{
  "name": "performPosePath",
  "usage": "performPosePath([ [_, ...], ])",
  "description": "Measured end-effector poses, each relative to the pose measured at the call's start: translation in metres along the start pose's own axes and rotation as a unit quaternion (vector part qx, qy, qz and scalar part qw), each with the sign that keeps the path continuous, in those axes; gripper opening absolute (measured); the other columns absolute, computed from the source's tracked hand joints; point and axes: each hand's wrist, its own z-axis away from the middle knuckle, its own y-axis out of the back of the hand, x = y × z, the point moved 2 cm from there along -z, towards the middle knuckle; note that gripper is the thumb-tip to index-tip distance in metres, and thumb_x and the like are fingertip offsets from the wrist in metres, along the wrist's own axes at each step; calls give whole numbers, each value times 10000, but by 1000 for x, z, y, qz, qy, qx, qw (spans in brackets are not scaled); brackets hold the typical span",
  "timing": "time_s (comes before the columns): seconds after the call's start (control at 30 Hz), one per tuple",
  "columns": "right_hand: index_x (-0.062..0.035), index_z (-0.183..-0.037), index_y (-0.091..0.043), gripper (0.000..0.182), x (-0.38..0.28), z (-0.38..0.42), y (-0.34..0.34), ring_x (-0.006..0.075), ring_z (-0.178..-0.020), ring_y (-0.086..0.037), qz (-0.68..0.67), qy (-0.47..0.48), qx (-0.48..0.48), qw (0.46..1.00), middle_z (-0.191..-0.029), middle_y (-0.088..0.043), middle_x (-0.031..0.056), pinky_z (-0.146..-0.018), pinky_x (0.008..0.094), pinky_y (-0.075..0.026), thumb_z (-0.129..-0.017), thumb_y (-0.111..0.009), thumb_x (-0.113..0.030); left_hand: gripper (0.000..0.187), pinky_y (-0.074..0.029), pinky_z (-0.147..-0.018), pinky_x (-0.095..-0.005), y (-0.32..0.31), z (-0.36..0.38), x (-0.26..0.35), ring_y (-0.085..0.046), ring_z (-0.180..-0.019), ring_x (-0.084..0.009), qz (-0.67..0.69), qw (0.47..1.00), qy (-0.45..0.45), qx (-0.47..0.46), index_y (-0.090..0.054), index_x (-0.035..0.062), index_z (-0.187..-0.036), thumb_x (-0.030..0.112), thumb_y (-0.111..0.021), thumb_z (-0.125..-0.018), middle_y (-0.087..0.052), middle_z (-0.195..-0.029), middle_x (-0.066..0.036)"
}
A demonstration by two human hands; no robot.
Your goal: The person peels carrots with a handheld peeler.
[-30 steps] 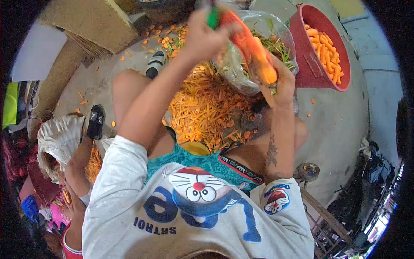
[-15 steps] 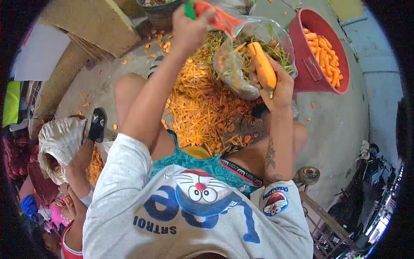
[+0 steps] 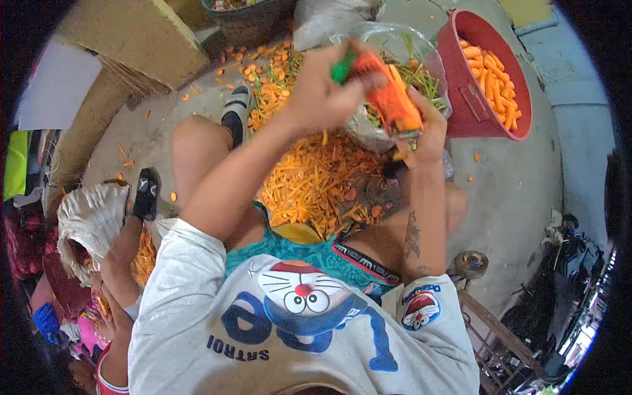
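My left hand (image 3: pixel 326 92), blurred by motion, is closed around a peeler (image 3: pixel 380 89) with an orange-red body and a green end. The peeler lies along a partly hidden carrot (image 3: pixel 409 123). Gripped in my right hand (image 3: pixel 431 131), the carrot tilts with its dark stem end toward me. Just beyond both hands is a clear plastic bag (image 3: pixel 438 59) with green carrot tops inside. Orange peelings (image 3: pixel 296 187) are heaped on the floor between my legs.
A red tub (image 3: pixel 464 99) of peeled carrots (image 3: pixel 494 82) stands at the right. A dark bucket (image 3: pixel 247 26) is at the back, near a cardboard box (image 3: pixel 131 39). Another person's arm (image 3: pixel 118 313) and a white sack (image 3: pixel 92 217) are at left. A metal frame (image 3: pixel 500 329) stands at lower right.
My left hand has come down and to the right, bringing the peeler from above the bag onto the carrot. My right hand stays in nearly the same place.
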Motion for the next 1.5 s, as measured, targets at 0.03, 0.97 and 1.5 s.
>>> performPosePath([
  [0.03,48,-1255,-576,428,4,-1,10,157,-684,-574,3,-8,5,1000,-905,-641,97,-554,279,-416,-1057,-470,-316,140,-524,-684,-248,13,-6,-21,-634,-735,-86,-19,998,45,32,-678,29,-1002,120,-750,-924,-702,-829,8],
  [0.97,-40,-1258,-616,594,33,-35,40,102,-821,-575,-98,11,-107,989,-958,-628,14,-721,264,-488,-1023,-522,-578,192,-543,-723,-428,36,-10,-33,-708,-789,-334,-314,940,132,-30,-670,10,-1007,176,-699,-915,-713,-842,-200],
  [1.5,13,-956,-775,532,17,-14,27,63,-716,-534,400,289,-20,869,-736,-659,-18,-645,273,-455,-844,-825,-504,319,-533,-792,-562,0,7,11,-664,-851,-497,-281,897,160,-301,-591,-82,-1034,85,-617,-763,-659,-826,-319],
])
